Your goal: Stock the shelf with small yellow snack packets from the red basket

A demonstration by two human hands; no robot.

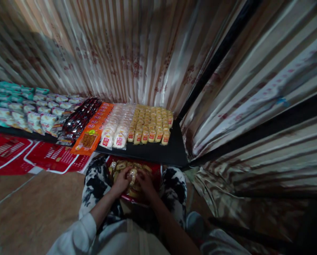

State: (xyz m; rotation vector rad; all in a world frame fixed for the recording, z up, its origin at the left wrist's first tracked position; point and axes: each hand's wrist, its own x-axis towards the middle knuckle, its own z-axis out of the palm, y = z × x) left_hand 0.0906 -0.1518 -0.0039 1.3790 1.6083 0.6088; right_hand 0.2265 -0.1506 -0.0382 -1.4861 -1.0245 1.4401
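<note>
Between my knees is a red container (137, 202) full of small yellowish packaged snacks (118, 165). My left hand (123, 180) reaches over them from the left, its fingers bent round one side of a clear-wrapped snack packet (133, 176). From the right, my right hand (145, 179) closes on the other side of that packet. Shadow hides part of the fingertips. Just beyond the container, rows of similar yellow snack packets (150, 124) stand on a black shelf (148, 151).
Left of the yellow rows lie white packets (113, 129), an orange package (91, 132), dark red packets (80, 118) and blue-and-white packets (48, 120). Red printed sheeting (52, 156) hangs below the shelf. Striped plastic sheeting (137, 53) and a black pole (211, 67) stand behind.
</note>
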